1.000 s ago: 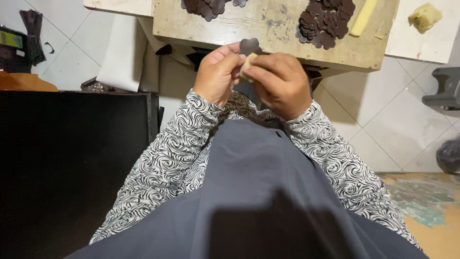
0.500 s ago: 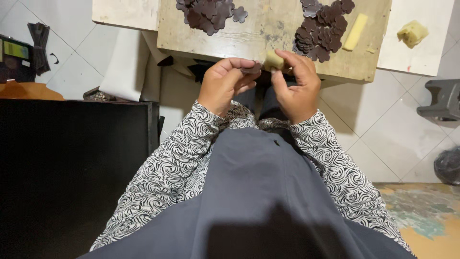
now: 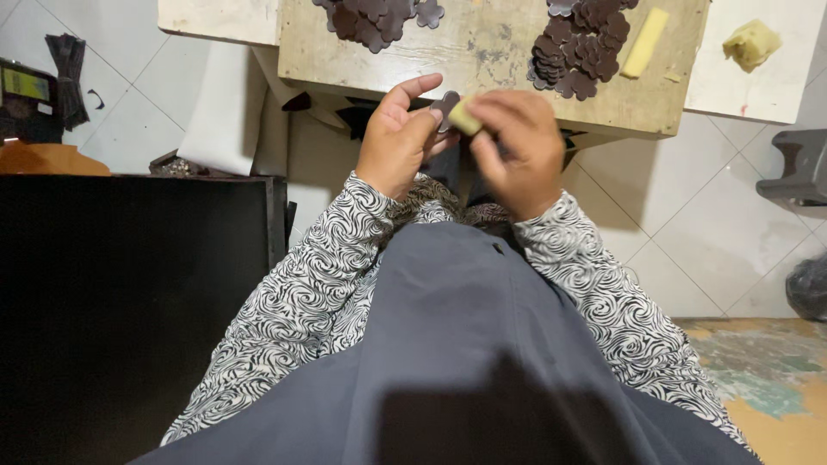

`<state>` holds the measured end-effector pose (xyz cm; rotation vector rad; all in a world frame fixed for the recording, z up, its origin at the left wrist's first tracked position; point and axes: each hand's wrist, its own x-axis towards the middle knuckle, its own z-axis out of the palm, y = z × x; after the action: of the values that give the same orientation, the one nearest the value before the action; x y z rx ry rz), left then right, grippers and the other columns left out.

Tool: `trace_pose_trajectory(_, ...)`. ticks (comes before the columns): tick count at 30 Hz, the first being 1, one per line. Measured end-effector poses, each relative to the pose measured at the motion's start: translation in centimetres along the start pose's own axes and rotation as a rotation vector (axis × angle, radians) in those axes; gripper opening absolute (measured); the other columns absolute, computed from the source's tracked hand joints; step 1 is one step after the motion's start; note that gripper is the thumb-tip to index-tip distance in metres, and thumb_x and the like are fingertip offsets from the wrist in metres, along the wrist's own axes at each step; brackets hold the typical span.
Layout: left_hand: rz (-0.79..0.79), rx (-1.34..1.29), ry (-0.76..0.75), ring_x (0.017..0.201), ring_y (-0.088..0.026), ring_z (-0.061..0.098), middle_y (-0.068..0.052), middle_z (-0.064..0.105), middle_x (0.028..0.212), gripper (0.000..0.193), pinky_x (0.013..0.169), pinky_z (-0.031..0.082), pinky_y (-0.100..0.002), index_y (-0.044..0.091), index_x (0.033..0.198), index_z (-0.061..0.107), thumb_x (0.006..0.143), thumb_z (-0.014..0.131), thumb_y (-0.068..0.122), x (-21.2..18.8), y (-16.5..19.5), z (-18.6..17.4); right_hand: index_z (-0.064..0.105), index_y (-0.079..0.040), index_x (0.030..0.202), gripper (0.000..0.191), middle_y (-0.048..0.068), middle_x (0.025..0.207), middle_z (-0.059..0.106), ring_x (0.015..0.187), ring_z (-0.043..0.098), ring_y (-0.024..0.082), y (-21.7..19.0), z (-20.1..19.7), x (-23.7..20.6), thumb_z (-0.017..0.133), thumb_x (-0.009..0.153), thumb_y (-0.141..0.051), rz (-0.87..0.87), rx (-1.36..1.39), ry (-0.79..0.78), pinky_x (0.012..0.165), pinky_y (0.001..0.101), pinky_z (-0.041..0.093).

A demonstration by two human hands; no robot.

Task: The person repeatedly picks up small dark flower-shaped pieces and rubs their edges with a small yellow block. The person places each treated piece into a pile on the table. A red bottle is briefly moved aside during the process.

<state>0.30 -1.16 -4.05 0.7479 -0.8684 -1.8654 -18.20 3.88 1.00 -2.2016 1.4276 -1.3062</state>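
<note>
Nearest the camera is a lap covered in grey cloth [image 3: 465, 344], with sleeves of black-and-white swirl print [image 3: 319, 284] running up from it on both sides toward the wooden board [image 3: 482, 52]. The two hands meet just short of the near edge of that board, above the gap between lap and board. The left hand [image 3: 398, 138] is partly curled, thumb raised, its fingertips pinching a small dark flat piece [image 3: 444, 105] by one side. The right hand [image 3: 510, 148] is closed around a small pale yellow block [image 3: 463, 118], which touches the dark piece; the block's tip shows between the two hands. Both things sit just below the board's near edge, slightly left of its middle.

On the board, a bare strip of stained wood lies straight beyond the hands. To the left of that strip, at the far edge, is a heap of dark flower-shaped pieces [image 3: 375, 15]; to the right is a second heap [image 3: 579, 47], and just right of it a pale yellow stick [image 3: 644, 43] lies near the board's right edge. Past that edge, on a white surface [image 3: 767, 90], rests a yellowish lump [image 3: 751, 43]. Left of the board and nearer, a large black panel [image 3: 129, 301] fills the side by the left sleeve; right of the board is white tiled floor [image 3: 689, 241].
</note>
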Motion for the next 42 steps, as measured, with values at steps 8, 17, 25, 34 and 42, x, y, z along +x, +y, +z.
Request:
trace_pose_trajectory(8,-0.116,-0.002,0.127,0.086,-0.013,0.072,-0.011,0.073,0.104,0.050,0.079,0.065,-0.032,0.000,0.145,0.039,0.097,0.054,-0.001,-0.3,0.3,0.4,0.075,-0.005,0.111,0.025,0.009,0.112,0.072,0.108,0.068,0.030,0.9,-0.2,0.9,0.083,0.088,0.001,-0.069,-0.113,-0.018,0.097,0.0412,0.055)
trace_pose_trajectory(17,-0.035,0.077,0.086,0.077,-0.010,0.064,-0.009,0.070,0.095,0.046,0.069,0.054,-0.026,-0.001,0.146,0.040,0.103,0.054,0.000,-0.3,0.3,0.7,0.074,-0.003,0.111,0.026,0.010,0.113,0.072,0.106,0.069,0.030,-0.1,0.0,0.8,0.082,0.088,0.002,-0.276,-0.088,-0.095,0.094,0.0394,0.058)
trace_pose_trajectory(25,-0.020,0.086,0.123,0.079,-0.008,0.065,-0.006,0.067,0.096,0.046,0.078,0.064,-0.029,0.001,0.146,0.040,0.103,0.055,0.001,-0.6,1.0,0.8,0.074,-0.002,0.110,0.024,0.010,0.111,0.072,0.103,0.068,0.029,0.3,-0.4,0.9,0.088,0.090,-0.001,-0.255,-0.112,0.054,0.091,0.0407,0.057)
trace_pose_trajectory(34,-0.096,0.049,0.137,0.083,-0.010,0.071,-0.007,0.072,0.099,0.048,0.076,0.062,-0.026,0.000,0.143,0.039,0.098,0.054,0.000,-0.9,1.3,0.8,0.074,-0.004,0.110,0.025,0.009,0.112,0.072,0.106,0.069,0.029,0.9,-0.2,1.3,0.085,0.088,0.002,-0.143,-0.115,-0.001,0.092,0.0409,0.057)
trace_pose_trajectory(42,-0.059,0.047,0.073,0.082,-0.012,0.067,-0.012,0.071,0.103,0.047,0.072,0.058,-0.026,-0.002,0.145,0.039,0.100,0.054,-0.001,-0.8,1.2,1.0,0.075,-0.003,0.112,0.028,0.011,0.113,0.072,0.105,0.069,0.031,0.6,0.2,0.5,0.085,0.086,0.003,-0.295,-0.066,-0.023,0.094,0.0404,0.058)
